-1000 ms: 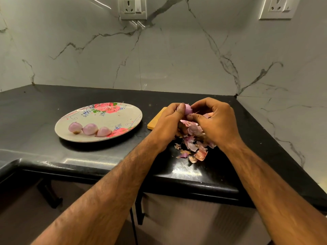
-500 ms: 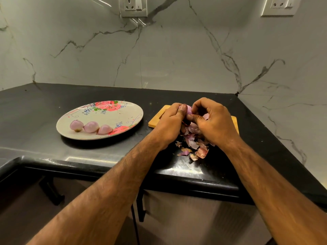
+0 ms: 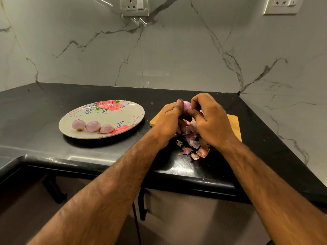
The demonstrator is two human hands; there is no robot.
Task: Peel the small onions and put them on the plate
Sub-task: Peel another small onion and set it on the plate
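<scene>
Head view, kitchen corner. L hand (image 3: 169, 121): curled round a small onion (image 3: 186, 107), thumb upright against its left side. R hand (image 3: 211, 121): fingers bent, thumb and forefinger pinching at the same onion's right side (grip on loose skin or on the bulb itself, hard to tell, knuckles in the way). Held up between both hands, above the near-left part of a wooden board (image 3: 234, 123), pale pink top showing betw. the thumbs. Below the hands, on the black counter (image 3: 35, 106) and at the board's front edge: heap of peel scraps (image 3: 196, 150), pink and papery, a few bits scattered toward the counter lip. Left of the hands, apart from them: oval floral plate (image 3: 106, 115), flat on the counter, w/ three peeled onions (image 3: 93, 126) side by side in a row along its near-left rim. Behind: marble wall (image 3: 177, 59), grey veins, two socket plates (image 3: 135, 6) at the top edge. Both forearms bare, reaching in from the bottom of the frame, over the counter lip.
</scene>
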